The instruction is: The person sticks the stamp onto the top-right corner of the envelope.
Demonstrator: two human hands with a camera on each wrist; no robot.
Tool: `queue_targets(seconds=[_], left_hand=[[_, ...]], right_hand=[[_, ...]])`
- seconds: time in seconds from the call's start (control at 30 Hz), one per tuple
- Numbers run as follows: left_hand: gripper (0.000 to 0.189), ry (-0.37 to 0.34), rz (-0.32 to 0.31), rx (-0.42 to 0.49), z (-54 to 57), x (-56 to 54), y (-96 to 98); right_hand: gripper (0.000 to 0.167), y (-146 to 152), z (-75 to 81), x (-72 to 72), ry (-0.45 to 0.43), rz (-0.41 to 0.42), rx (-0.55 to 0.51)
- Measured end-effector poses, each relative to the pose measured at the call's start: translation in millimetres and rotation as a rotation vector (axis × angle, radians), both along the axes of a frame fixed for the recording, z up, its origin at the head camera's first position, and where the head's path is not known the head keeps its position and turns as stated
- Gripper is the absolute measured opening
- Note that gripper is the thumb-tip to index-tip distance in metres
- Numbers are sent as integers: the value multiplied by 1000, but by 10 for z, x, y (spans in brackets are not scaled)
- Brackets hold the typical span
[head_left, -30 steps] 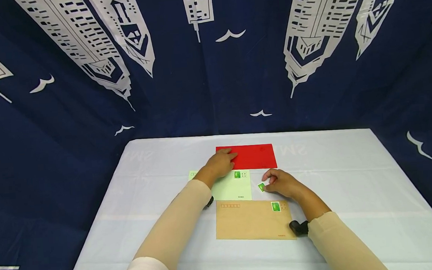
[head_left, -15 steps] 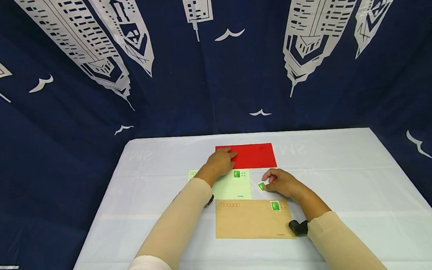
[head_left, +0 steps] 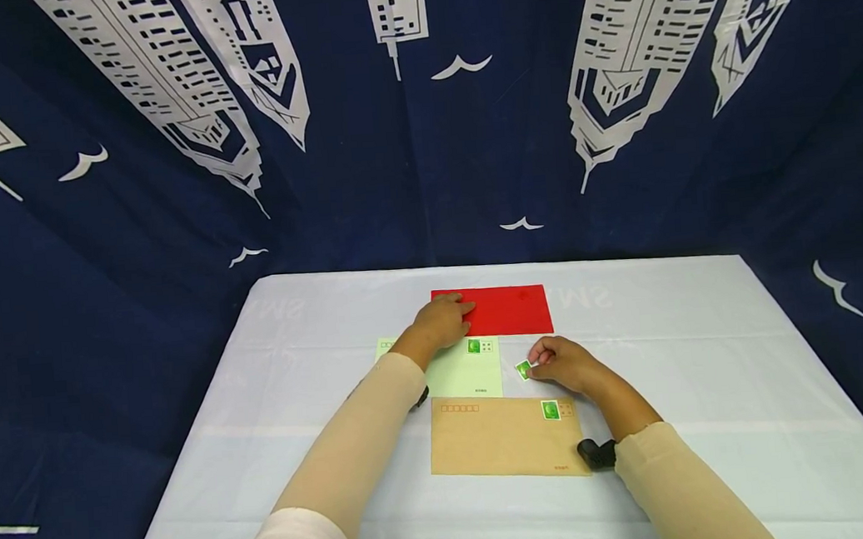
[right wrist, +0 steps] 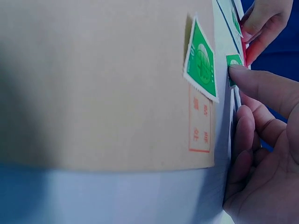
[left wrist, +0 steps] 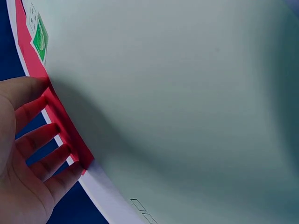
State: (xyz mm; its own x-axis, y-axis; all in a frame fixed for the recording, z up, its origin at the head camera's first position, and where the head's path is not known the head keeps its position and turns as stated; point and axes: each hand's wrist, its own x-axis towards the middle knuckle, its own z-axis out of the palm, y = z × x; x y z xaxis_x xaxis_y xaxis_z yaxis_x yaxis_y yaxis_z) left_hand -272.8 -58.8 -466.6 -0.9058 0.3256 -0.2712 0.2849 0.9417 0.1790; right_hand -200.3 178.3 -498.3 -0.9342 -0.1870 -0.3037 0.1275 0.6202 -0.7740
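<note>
My left hand rests on the left part of the red envelope, fingers spread. In the left wrist view its fingertips touch the red paper. To the right of the pale green envelope, my right hand holds a small green postage stamp by its edge. The right wrist view shows the thumb over that stamp, with the other fingers curled below. Another green stamp lies on the pale green envelope, partly covered by the left arm. A third stamp lies on the brown envelope.
The envelopes form a column on a white-covered table, red farthest and brown nearest. A dark blue curtain with white building prints hangs behind and beside the table. A black wrist device overlaps the brown envelope's right edge.
The right index finger has shifted slightly over the stamp. The left hand and the envelopes have stayed in place.
</note>
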Motion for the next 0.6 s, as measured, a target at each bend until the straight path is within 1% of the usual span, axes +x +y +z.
queue_targets(seconds=[0.27,0.6], left_hand=[[52,-3,-6,-2,-3,-9,2],[53,-6,-1,-7,-11,-19,1]], right_hand=[[18,-3,13,15,-12,-21,-12],[14,19,-2,1,-20,-9,-42]])
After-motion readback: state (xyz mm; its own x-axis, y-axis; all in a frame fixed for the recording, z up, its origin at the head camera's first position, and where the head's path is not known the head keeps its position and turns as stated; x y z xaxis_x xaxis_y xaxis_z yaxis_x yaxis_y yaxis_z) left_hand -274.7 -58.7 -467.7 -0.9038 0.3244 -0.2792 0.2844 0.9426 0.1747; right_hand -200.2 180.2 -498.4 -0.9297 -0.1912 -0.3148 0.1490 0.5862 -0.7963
